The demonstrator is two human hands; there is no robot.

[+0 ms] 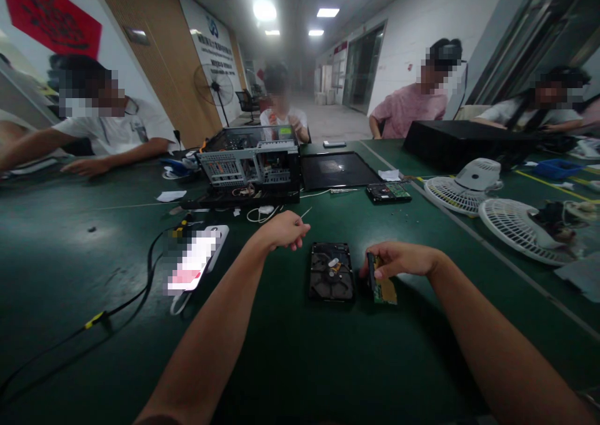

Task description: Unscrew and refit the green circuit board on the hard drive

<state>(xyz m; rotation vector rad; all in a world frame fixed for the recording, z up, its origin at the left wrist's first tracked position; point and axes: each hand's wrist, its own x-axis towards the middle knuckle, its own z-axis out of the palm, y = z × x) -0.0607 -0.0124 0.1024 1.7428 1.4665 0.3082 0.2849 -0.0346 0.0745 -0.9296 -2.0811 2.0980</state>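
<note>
At lower center of the frame, a hard drive (331, 278) lies on the desk (285, 362); beside it, the right hand (404, 259) clamps a circuit board (387, 292), best steadied by its edges; the left hand (284, 230) is curled, its grip on a thin rod (307, 212) unclear.

Free near tabletop (300, 362), hard drive (323, 289) obstructing centre

A dark green desk (290, 369) with a slight sheen carries a black hard drive (330, 284) front and centre, a lit phone (197, 264) and black cable (150, 265) to its left. Farther back lie an opened computer case (229, 169), a flat black panel (340, 172), another drive (388, 193) and, rightward, white fan grilles (445, 194) and a blue tray (555, 170).
</note>
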